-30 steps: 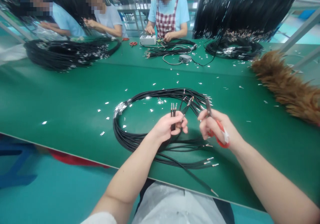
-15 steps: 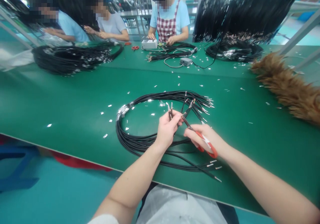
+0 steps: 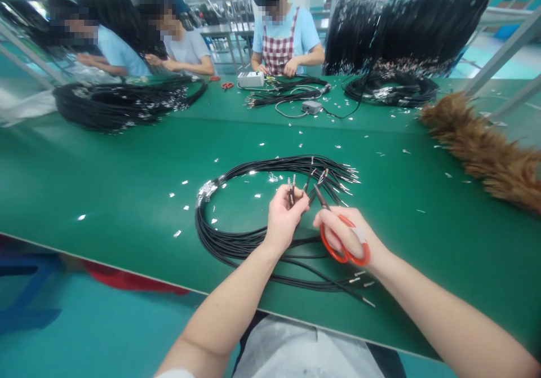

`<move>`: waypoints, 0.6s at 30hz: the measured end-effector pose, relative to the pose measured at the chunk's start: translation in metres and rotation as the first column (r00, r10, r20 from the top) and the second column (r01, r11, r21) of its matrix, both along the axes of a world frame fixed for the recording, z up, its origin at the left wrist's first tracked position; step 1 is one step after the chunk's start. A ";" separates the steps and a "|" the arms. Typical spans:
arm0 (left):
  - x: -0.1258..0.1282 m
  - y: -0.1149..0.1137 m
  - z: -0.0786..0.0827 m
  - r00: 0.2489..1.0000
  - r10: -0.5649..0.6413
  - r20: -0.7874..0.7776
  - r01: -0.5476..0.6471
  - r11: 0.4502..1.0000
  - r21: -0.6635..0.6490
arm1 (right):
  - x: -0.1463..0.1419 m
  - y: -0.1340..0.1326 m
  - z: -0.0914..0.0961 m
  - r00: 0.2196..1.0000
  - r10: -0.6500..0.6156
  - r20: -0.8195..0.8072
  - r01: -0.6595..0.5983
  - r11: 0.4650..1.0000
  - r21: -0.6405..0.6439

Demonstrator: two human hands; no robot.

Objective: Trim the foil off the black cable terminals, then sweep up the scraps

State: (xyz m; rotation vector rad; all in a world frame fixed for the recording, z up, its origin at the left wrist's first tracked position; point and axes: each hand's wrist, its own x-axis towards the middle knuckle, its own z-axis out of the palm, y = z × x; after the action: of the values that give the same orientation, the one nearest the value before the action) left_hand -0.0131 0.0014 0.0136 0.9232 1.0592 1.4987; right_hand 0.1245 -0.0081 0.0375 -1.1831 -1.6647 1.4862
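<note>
Looking down over a broad green table (image 3: 127, 181), strewn with small silvery scraps (image 3: 177, 234), in a bright workroom with metal racks behind. Facing a person in a checked apron (image 3: 278, 48) across the table, just behind a white box (image 3: 251, 79), with two more people at the far left. Loaded toward the far side with a big coil of black cable (image 3: 105, 105) at left, another coil (image 3: 391, 89) at right, and a small grey box (image 3: 311, 107) between. Flanked at right by a brown feather duster (image 3: 486, 152).

Laid at the near middle with a loop of black cables (image 3: 211, 240), bound at its left bend by a shiny wrap (image 3: 207, 189). Stretched lengthwise from left to right, with metal-tipped loose ends pointing mostly right.

Pinching a few cable ends (image 3: 291, 195) narrowly in the left hand (image 3: 284, 220), tips pointing up and away from the body. Holding red-handled scissors (image 3: 321, 198) in the right hand (image 3: 341, 225), closed around the handles. Slanted along their long axis, blades up and leftward near the left hand, handles toward the lower right.
</note>
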 end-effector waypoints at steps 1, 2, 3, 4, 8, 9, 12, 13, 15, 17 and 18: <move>0.000 0.001 0.000 1.000 -0.002 0.012 0.002 1.000 -0.004 | 0.004 0.002 -0.001 0.996 -0.038 0.075 0.030 0.994 0.106; 0.000 0.002 0.000 1.000 -0.009 0.022 0.009 1.000 -0.012 | 0.008 0.004 -0.002 0.983 -0.082 0.165 0.040 0.970 0.240; -0.001 0.003 -0.001 0.999 -0.022 0.032 0.023 0.999 -0.024 | 0.014 0.006 -0.003 0.958 -0.133 0.254 0.025 0.921 0.389; -0.002 0.004 -0.002 0.998 -0.038 0.044 0.040 0.998 -0.039 | 0.019 0.009 -0.005 0.924 -0.191 0.331 -0.015 0.848 0.530; -0.006 0.008 -0.003 0.984 -0.122 0.130 0.138 0.983 -0.119 | 0.034 0.019 -0.007 0.765 -0.367 0.529 -0.269 0.565 0.780; -0.007 0.009 -0.003 0.974 -0.156 0.161 0.179 0.973 -0.142 | 0.036 0.021 -0.006 0.732 -0.387 0.562 -0.327 0.523 0.787; -0.011 0.011 -0.002 0.936 -0.264 0.234 0.311 0.930 -0.196 | 0.035 0.025 -0.002 0.633 -0.448 0.632 -0.464 0.433 0.772; -0.012 0.011 -0.001 0.924 -0.289 0.251 0.343 0.916 -0.208 | 0.035 0.026 -0.002 0.604 -0.478 0.638 -0.491 0.407 0.770; -0.013 0.011 0.000 0.905 -0.320 0.280 0.386 0.894 -0.226 | 0.033 0.029 -0.003 0.567 -0.539 0.622 -0.516 0.357 0.779; -0.013 0.011 0.001 0.892 -0.336 0.303 0.411 0.881 -0.235 | 0.033 0.031 -0.006 0.564 -0.583 0.585 -0.521 0.298 0.800; -0.013 0.011 0.001 0.886 -0.344 0.311 0.423 0.875 -0.235 | 0.033 0.032 -0.008 0.569 -0.594 0.569 -0.525 0.269 0.807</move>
State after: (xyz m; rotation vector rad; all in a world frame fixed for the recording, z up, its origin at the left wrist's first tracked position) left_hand -0.0260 0.0119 0.0142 0.6546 0.8182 1.0540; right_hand 0.1577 0.0243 0.0298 -1.0764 -2.4572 -0.6494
